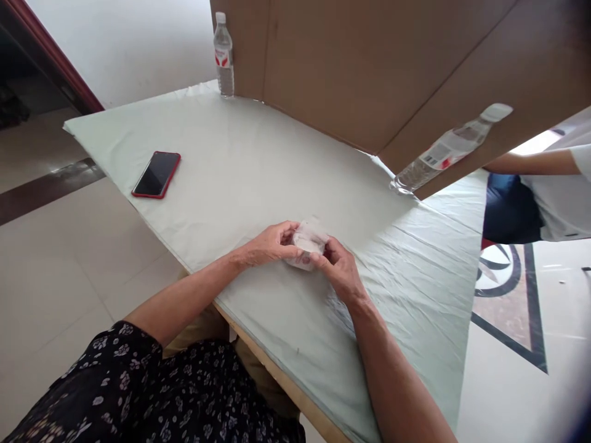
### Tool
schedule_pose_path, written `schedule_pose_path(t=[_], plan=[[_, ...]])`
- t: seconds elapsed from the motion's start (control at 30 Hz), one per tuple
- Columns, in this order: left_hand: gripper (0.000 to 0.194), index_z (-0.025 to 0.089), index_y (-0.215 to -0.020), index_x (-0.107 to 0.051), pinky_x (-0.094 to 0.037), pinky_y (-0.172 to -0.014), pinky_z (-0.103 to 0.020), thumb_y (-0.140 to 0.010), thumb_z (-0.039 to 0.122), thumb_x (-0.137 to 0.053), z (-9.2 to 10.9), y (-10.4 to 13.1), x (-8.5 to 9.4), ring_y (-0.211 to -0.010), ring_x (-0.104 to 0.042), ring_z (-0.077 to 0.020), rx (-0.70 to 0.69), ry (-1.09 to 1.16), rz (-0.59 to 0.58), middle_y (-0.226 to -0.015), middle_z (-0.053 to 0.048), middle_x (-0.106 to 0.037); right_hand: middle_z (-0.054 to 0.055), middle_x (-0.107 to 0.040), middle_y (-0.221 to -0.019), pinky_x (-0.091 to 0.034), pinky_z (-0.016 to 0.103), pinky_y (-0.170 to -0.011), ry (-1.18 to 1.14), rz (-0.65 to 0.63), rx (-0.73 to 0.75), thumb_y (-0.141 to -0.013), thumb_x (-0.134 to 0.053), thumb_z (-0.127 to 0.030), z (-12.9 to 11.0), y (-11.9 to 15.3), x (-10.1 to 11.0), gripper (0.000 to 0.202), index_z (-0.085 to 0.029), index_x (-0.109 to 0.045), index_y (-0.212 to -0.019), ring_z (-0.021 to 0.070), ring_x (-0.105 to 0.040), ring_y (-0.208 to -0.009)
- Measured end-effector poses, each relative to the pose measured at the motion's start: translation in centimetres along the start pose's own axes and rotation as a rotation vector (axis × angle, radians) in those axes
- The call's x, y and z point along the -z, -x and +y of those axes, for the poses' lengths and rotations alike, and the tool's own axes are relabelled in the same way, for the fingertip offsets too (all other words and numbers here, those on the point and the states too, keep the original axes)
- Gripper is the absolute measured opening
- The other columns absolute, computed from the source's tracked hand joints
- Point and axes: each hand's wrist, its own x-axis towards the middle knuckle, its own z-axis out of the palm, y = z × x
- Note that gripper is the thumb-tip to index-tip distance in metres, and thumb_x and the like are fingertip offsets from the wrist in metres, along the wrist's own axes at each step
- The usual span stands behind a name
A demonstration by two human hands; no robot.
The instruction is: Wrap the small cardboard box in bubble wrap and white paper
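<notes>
Near the table's front edge, both hands hold a small whitish, partly see-through packet point(310, 235) with faint reddish print on its lower part. My left hand point(272, 243) grips its left side, thumb in front and fingers behind. On the right side, my right hand point(339, 266) pinches it between thumb and curled fingers. The packet's upper part stands up above the fingers and is slightly blurred. Its exact kind and contents cannot be made out.
A pale green cloth covers the table point(277, 166). A red-cased phone point(157, 175) lies at left. A large brown cardboard panel point(341, 67) stands at the back, with a water bottle point(224, 58) at its left and another bottle point(446, 154) at right. Someone's arm point(535, 163) shows beyond the panel.
</notes>
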Motion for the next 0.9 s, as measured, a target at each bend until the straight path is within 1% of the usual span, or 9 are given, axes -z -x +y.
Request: schedule_pose_path(t=[0.07,0.13,0.2,0.3,0.43,0.67,0.83,0.9], plan=[[0.058,0.013,-0.129,-0.056,-0.05,-0.09,-0.032,-0.074,0.021,-0.073,0.1,0.1,0.0,-0.104,-0.066,-0.021,0.012,0.01,-0.009,-0.112,-0.012,-0.069,0.002,-0.07,-0.087,-0.049,0.029,-0.067,-0.023,-0.009,-0.02,-0.078,-0.071,-0.057,-0.1,0.2,-0.1,0.048,-0.02,-0.066,-0.109,0.0183,-0.062,-0.076],[0.052,0.012,-0.126,-0.059,-0.05,-0.088,-0.03,-0.075,0.019,-0.07,0.3,0.2,0.0,-0.102,-0.066,-0.0198,0.017,0.009,-0.02,-0.111,-0.011,-0.07,0.001,-0.069,-0.08,-0.047,0.028,-0.064,-0.003,-0.003,-0.032,-0.079,-0.071,-0.056,-0.1,0.3,-0.2,0.044,-0.02,-0.067,-0.103,0.0169,-0.061,-0.071],[0.049,0.012,-0.124,-0.06,-0.049,-0.089,-0.028,-0.076,0.017,-0.067,0.3,0.2,0.0,-0.104,-0.065,-0.0192,0.011,0.002,-0.023,-0.113,-0.01,-0.069,0.0,-0.068,-0.077,-0.047,0.028,-0.062,0.03,0.001,-0.038,-0.08,-0.071,-0.055,-0.3,0.2,-0.3,0.041,-0.02,-0.067,-0.101,0.0161,-0.06,-0.068],[0.046,0.014,-0.123,-0.06,-0.048,-0.09,-0.028,-0.077,0.017,-0.065,0.3,0.3,-0.1,-0.106,-0.064,-0.0189,-0.004,0.008,-0.038,-0.115,-0.009,-0.068,0.0,-0.068,-0.078,-0.047,0.028,-0.063,0.064,0.015,-0.032,-0.081,-0.07,-0.053,-0.5,0.1,-0.3,0.038,-0.021,-0.068,-0.1,0.0162,-0.06,-0.069],[0.041,0.013,-0.116,-0.063,-0.049,-0.088,-0.029,-0.076,0.022,-0.068,0.1,0.2,-0.1,-0.1,-0.065,-0.0185,0.01,0.022,-0.042,-0.108,-0.008,-0.068,0.0,-0.067,-0.079,-0.047,0.028,-0.066,0.066,0.065,-0.017,-0.086,-0.063,-0.053,-0.7,-0.2,-0.4,0.035,-0.021,-0.069,-0.097,0.0161,-0.059,-0.071],[0.035,0.014,-0.108,-0.064,-0.048,-0.076,-0.025,-0.075,0.023,-0.067,-0.3,0.2,0.2,-0.081,-0.062,-0.0125,0.062,-0.044,0.011,-0.092,-0.003,-0.066,0.0,-0.067,-0.075,-0.047,0.028,-0.063,0.003,0.115,-0.033,-0.084,-0.065,-0.048,-1.1,-0.5,-1.5,0.028,-0.021,-0.07,-0.091,0.0155,-0.057,-0.066],[0.032,0.013,-0.106,-0.066,-0.045,-0.071,-0.024,-0.075,0.022,-0.065,-0.1,0.3,0.3,-0.076,-0.059,-0.0111,0.048,-0.12,0.029,-0.087,-0.002,-0.066,0.001,-0.07,-0.08,-0.047,0.028,-0.066,0.004,0.216,-0.006,-0.081,-0.069,-0.043,-1.4,-1.4,-1.9,0.024,-0.02,-0.072,-0.089,0.0148,-0.058,-0.068],[0.031,0.012,-0.105,-0.067,-0.044,-0.069,-0.023,-0.076,0.023,-0.064,0.1,0.3,0.3,-0.074,-0.058,-0.0108,0.035,-0.16,0.034,-0.086,-0.002,-0.066,0.001,-0.071,-0.08,-0.047,0.029,-0.068,0.014,0.231,0.018,-0.08,-0.07,-0.041,-1.6,-2.0,-1.8,0.021,-0.021,-0.072,-0.086,0.0152,-0.059,-0.07]])
